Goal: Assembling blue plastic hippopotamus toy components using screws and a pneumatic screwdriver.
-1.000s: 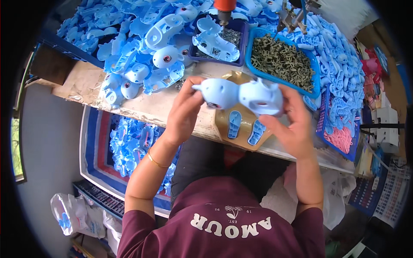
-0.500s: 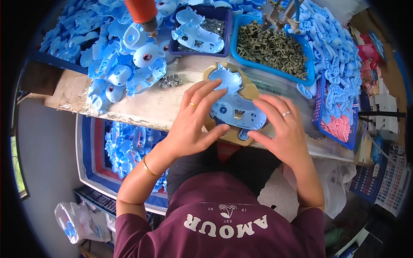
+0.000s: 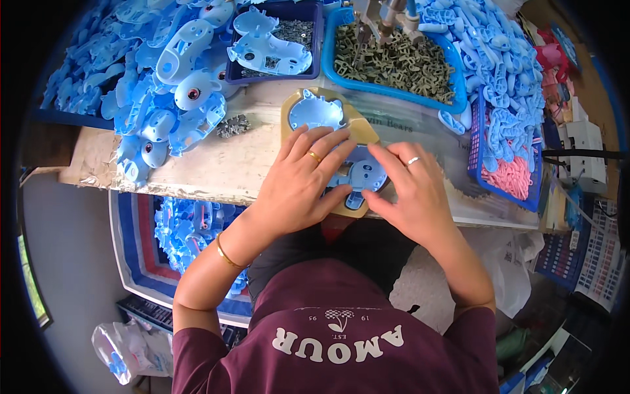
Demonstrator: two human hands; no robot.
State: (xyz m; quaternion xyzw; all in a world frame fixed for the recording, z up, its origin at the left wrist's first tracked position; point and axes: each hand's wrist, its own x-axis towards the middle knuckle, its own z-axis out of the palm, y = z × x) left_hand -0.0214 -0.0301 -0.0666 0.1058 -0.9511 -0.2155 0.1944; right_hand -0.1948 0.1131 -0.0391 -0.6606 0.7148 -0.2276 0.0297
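A light blue plastic toy half-shell (image 3: 316,111), hollow side up, lies in a tan shaped holder (image 3: 362,131) at the table's front edge. My left hand (image 3: 295,180) rests across the shell's middle, fingers stretched out, and hides that part. My right hand (image 3: 415,190) touches the shell's right edge with bent fingers, its thumb near the small blue piece (image 3: 354,199) at the bottom. Fingers and thumb of that hand stay apart. Whether anything small lies under my left fingers is hidden.
Behind stand a dark tray of screws (image 3: 292,36) with a shell on top and a blue basket of olive-green clips (image 3: 394,69). Blue shells (image 3: 157,125) heap at left, blue parts (image 3: 505,72) at right. Metal tool ends (image 3: 387,26) hang above the clips.
My left hand has come down flat over the shell's middle, and my right hand has closed in on its right edge. The view has shifted, and the orange tool no longer shows.
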